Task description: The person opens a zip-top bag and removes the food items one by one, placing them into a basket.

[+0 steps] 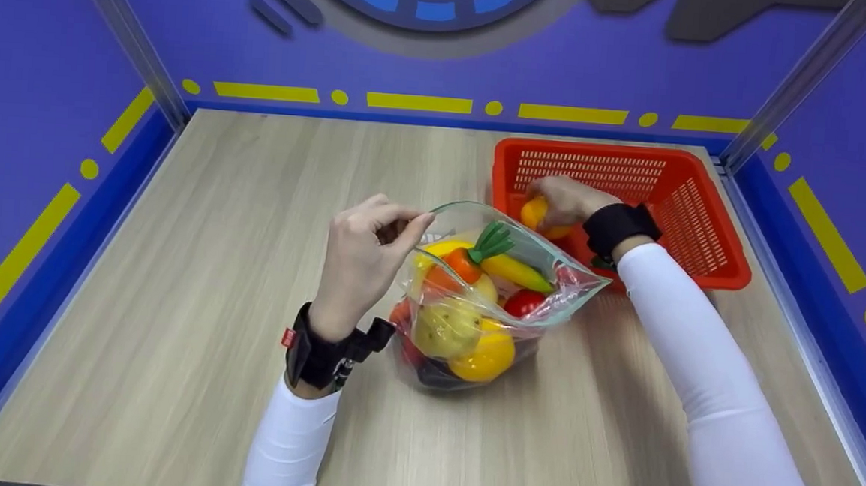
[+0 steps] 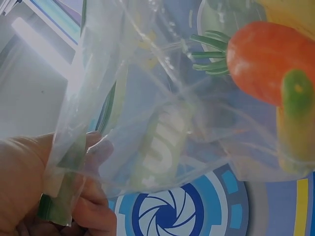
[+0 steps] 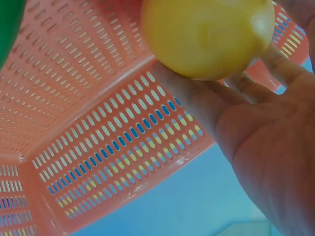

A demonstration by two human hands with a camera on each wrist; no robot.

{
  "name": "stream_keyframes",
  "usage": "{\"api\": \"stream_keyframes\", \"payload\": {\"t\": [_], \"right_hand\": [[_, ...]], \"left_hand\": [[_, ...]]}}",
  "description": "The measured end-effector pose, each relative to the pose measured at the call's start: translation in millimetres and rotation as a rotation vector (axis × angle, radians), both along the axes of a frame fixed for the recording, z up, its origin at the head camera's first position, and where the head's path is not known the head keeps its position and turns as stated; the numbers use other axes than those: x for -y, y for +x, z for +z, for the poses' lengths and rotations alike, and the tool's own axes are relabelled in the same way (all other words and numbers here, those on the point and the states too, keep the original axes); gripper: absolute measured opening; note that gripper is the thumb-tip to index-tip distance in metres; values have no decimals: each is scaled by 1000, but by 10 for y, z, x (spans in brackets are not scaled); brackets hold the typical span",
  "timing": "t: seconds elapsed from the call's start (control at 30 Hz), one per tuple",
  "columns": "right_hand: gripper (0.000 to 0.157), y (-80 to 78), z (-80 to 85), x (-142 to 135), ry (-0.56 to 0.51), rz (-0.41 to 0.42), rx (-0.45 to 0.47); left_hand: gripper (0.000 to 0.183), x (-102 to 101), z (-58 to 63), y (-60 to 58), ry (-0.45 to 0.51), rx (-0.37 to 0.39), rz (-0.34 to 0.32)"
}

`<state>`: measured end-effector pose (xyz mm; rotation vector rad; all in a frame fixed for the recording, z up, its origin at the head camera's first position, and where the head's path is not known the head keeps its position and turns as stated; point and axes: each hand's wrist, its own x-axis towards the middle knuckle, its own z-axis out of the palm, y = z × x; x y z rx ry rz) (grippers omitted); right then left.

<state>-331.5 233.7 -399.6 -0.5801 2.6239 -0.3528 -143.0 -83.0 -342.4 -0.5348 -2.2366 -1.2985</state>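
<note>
My left hand [image 1: 368, 258] pinches the upper left rim of a clear zip bag [image 1: 425, 374] between thumb and fingers. Packed inside the bag are a carrot [image 1: 464, 266] with a green top, a banana [image 1: 518, 272], a red round fruit [image 1: 525, 303], a pale yellow fruit [image 1: 446, 328] and an orange-yellow fruit [image 1: 485, 357]. Over the left side of the red basket [image 1: 735, 275], my right hand [image 1: 567, 199] grips a round orange-yellow fruit [image 3: 206, 39], its fingers curled round the underside in the right wrist view. The bag's mouth gapes toward the basket.
The basket stands at the back right of the wooden table [image 1: 174, 295], near the blue back wall [image 1: 428, 70]. Part of a green thing [image 3: 7, 29] shows at the corner of the right wrist view. Blue side walls flank the table.
</note>
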Motion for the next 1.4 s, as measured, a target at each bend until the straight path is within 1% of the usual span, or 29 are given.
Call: {"api": "stream_keyframes", "payload": {"t": [0.1,0.17,0.3,0.43,0.53,0.67,0.8,0.93,1.0,1.1,1.2,1.3,1.37,1.4], "right_hand": [[62,3,2,-25,-13,-1,-1],[61,0,28,-57,-17,-18,2],[59,19,165,-116,-11,-41,-8],[56,103,373,-146,-7,-8,-88],[53,221,558,-144,-45,24,-171],[48,476,843,-87,-119,55,-288],[45,847,1134,6,-169,101,-424],[42,1273,1366,123,-181,207,-602],[40,1482,1451,195,-180,263,-668],[37,1764,1526,309,-191,347,-730],[35,1983,1533,422,-216,451,-768],[31,2124,1472,545,-217,560,-793],[33,2178,1411,623,-174,624,-806],[35,2192,1379,661,-135,650,-818]], "left_hand": [[14,0,-2,3,-1,1,1],[14,0,-4,4,-2,0,0],[14,1,-3,4,2,-2,-4],[14,3,3,3,2,-1,-1],[14,2,9,1,-4,-5,2],[13,-1,16,2,-6,-7,1],[13,1,14,7,0,-1,-3],[13,10,7,12,3,1,-2],[13,15,4,13,4,3,2],[13,19,1,13,6,9,5],[13,15,2,12,6,16,6],[13,7,2,11,5,18,5],[13,1,2,10,4,18,4],[13,-2,2,10,4,17,2]]}}
